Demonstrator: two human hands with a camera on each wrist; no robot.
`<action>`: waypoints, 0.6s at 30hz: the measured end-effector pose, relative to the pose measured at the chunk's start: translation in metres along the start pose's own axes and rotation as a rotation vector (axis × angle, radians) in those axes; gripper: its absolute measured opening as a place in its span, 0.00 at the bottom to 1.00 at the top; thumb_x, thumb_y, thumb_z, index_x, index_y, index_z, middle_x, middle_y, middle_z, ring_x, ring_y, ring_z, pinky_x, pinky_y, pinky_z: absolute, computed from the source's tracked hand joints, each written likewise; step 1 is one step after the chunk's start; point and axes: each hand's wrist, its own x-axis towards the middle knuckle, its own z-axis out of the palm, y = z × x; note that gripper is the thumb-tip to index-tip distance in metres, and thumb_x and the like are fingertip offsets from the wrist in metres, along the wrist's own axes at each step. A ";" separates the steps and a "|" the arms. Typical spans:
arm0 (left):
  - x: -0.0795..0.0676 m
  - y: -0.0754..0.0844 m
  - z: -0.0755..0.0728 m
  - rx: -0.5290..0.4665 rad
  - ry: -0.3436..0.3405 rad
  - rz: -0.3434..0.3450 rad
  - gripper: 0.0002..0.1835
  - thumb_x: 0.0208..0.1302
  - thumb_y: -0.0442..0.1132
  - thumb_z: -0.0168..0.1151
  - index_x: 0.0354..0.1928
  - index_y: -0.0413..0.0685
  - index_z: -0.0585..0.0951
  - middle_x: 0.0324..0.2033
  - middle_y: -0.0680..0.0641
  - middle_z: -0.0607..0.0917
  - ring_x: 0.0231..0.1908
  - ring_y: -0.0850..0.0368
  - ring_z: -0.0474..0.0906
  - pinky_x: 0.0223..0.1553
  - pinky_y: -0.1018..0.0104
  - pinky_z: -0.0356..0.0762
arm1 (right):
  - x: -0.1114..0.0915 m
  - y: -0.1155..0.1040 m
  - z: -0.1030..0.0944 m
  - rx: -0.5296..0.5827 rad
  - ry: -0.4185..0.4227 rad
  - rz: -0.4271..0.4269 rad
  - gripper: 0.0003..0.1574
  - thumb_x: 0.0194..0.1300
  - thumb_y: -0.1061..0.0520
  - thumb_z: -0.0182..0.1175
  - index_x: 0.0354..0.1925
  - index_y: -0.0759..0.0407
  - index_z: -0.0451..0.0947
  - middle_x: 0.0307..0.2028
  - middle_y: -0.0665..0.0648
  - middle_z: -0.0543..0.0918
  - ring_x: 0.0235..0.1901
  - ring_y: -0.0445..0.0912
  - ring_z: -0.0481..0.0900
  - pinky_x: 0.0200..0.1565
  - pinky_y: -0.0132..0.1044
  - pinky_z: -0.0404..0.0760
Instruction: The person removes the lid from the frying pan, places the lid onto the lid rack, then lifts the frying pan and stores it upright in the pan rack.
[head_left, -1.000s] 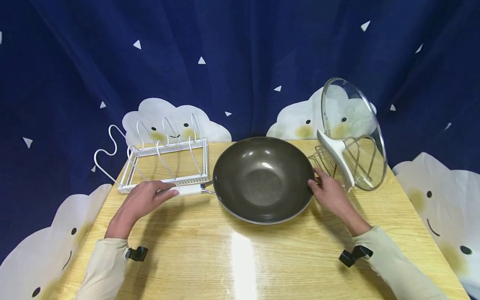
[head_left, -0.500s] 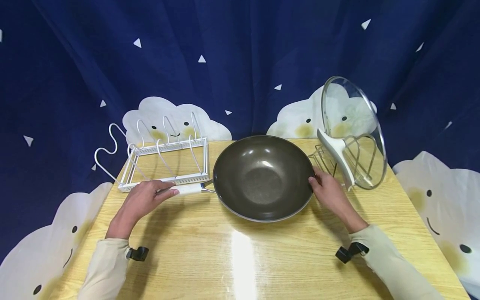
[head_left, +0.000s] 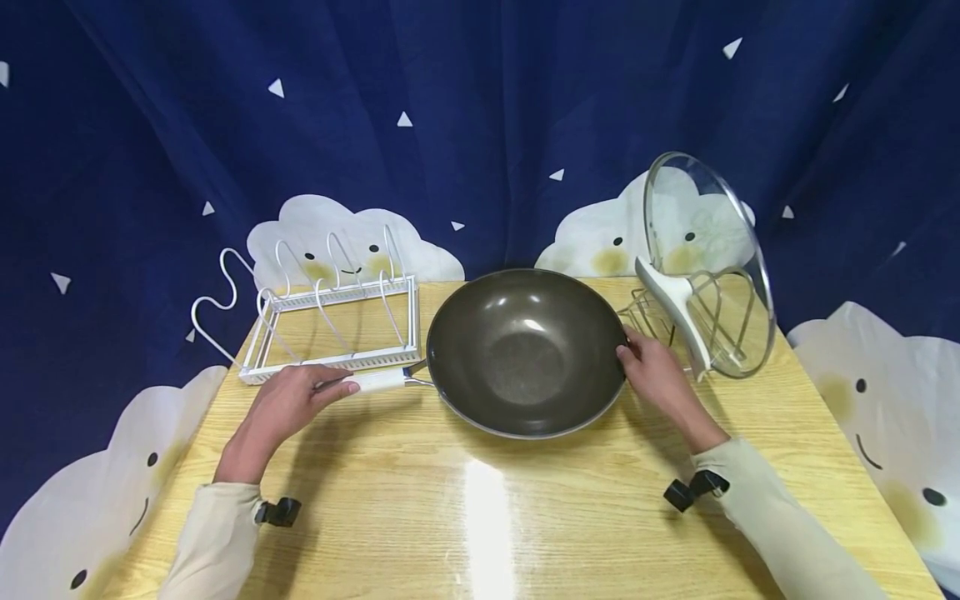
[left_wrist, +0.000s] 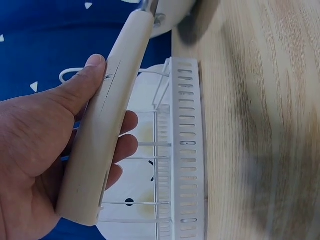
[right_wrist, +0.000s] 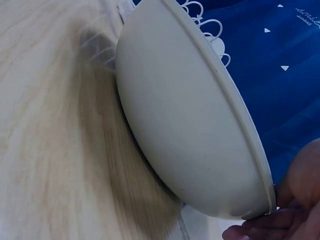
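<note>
A person's left hand (head_left: 288, 400) wraps the white handle (head_left: 378, 381) at nine o'clock, and the right hand (head_left: 658, 372) pinches the rim at three, both clamped on a dark wok (head_left: 527, 354) mid-view over a wooden table (head_left: 390, 500). Whether its base touches the wood cannot be told. Just past nine stands a white rack (head_left: 375, 358); at two, a glass lid (head_left: 708, 258) stands on edge beside a metal wire stand (head_left: 647, 315). A blue curtain (head_left: 480, 125) hangs at twelve.
</note>
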 end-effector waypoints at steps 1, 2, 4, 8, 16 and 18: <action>0.000 0.000 0.000 0.001 -0.001 -0.001 0.16 0.68 0.53 0.67 0.49 0.52 0.90 0.47 0.47 0.90 0.47 0.46 0.88 0.44 0.45 0.82 | 0.002 0.000 0.000 0.003 -0.003 -0.001 0.33 0.80 0.57 0.48 0.74 0.73 0.59 0.54 0.75 0.82 0.49 0.62 0.82 0.49 0.54 0.78; -0.001 0.001 0.000 0.003 -0.002 -0.004 0.16 0.68 0.53 0.67 0.49 0.53 0.90 0.47 0.47 0.90 0.46 0.46 0.88 0.44 0.45 0.82 | 0.004 0.000 0.001 0.004 -0.005 -0.001 0.32 0.79 0.57 0.47 0.74 0.73 0.60 0.54 0.76 0.82 0.47 0.61 0.82 0.47 0.53 0.78; -0.001 0.002 0.000 0.005 -0.006 -0.019 0.17 0.69 0.53 0.67 0.49 0.53 0.90 0.46 0.47 0.90 0.46 0.45 0.88 0.43 0.45 0.82 | 0.008 0.001 0.001 0.006 -0.011 0.003 0.32 0.80 0.57 0.47 0.74 0.73 0.60 0.54 0.76 0.82 0.46 0.61 0.82 0.45 0.52 0.78; -0.005 0.007 -0.001 0.003 -0.012 -0.067 0.18 0.69 0.55 0.65 0.51 0.52 0.90 0.47 0.46 0.90 0.48 0.43 0.87 0.41 0.43 0.82 | 0.016 0.002 0.002 0.001 -0.008 0.009 0.32 0.79 0.58 0.47 0.74 0.71 0.61 0.53 0.75 0.82 0.47 0.63 0.82 0.49 0.56 0.78; -0.010 0.019 -0.001 -0.018 -0.015 -0.113 0.17 0.69 0.56 0.65 0.48 0.55 0.91 0.43 0.49 0.91 0.44 0.47 0.87 0.33 0.48 0.81 | 0.032 0.000 0.004 -0.024 0.008 0.018 0.31 0.78 0.58 0.48 0.73 0.71 0.63 0.53 0.75 0.82 0.54 0.65 0.80 0.55 0.60 0.76; -0.011 0.020 -0.002 -0.017 -0.017 -0.123 0.16 0.69 0.56 0.65 0.47 0.56 0.91 0.41 0.50 0.91 0.41 0.49 0.87 0.32 0.50 0.80 | 0.036 0.000 0.004 -0.024 0.012 0.018 0.31 0.78 0.58 0.49 0.72 0.70 0.64 0.53 0.75 0.82 0.54 0.65 0.80 0.55 0.60 0.76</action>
